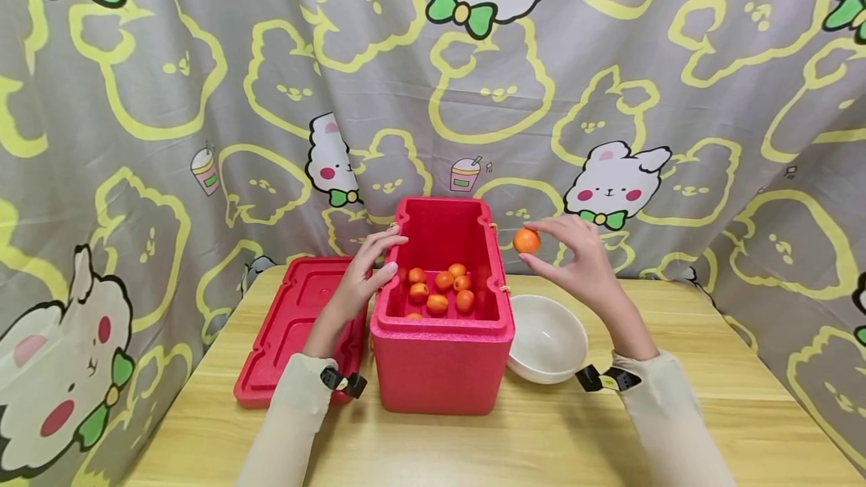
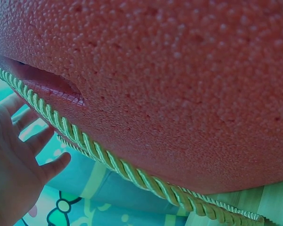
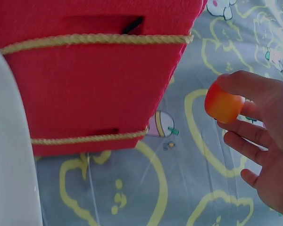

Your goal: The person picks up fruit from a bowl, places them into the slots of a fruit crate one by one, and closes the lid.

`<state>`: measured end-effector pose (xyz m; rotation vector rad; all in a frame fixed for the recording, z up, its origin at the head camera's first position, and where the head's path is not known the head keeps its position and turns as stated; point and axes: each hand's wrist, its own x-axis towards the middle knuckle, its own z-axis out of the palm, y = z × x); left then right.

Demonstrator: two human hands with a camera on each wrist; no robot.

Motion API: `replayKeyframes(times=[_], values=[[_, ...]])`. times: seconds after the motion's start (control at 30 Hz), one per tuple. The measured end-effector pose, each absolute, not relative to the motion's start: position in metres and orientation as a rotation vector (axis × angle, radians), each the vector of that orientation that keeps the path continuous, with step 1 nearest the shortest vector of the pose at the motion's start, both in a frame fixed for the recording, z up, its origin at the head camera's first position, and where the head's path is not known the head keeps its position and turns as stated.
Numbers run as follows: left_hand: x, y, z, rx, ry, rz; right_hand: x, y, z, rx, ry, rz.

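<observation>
A small round orange-coloured fruit (image 1: 526,241) is pinched between the thumb and fingertips of my right hand (image 1: 575,258), held in the air right of the red foam box (image 1: 443,370). In the right wrist view, the fruit (image 3: 224,101) shows a smooth, reddish-orange skin, and the lower fingers of the hand (image 3: 269,136) are spread. The box stands without its lid, and several similar fruits (image 1: 437,303) lie on its floor. My left hand (image 1: 361,276) is at the box's left rim with extended fingers, nothing in its grasp.
Left of the box lies its red lid (image 1: 291,322) on the wooden table (image 1: 676,397). A white bowl (image 1: 548,337) stands close to the box's right side. Twisted yellow rope (image 3: 94,39) runs along the box's side, and a patterned curtain (image 1: 406,96) hangs behind.
</observation>
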<state>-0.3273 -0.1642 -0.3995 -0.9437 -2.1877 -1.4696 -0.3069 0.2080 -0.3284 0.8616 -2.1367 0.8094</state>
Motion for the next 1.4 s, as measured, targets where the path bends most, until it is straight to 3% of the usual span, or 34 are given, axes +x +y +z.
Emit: replayKeyframes(times=[0.67,1.4], values=[[-0.327,-0.162,-0.401,-0.942,-2.181,-1.488,-0.296,0.147,-0.304,1.084,-2.169,0.826],[-0.328,-0.163,-0.403,-0.937,-2.171,-1.489,-0.298,0.118,-0.313,1.123,-2.295,0.683]])
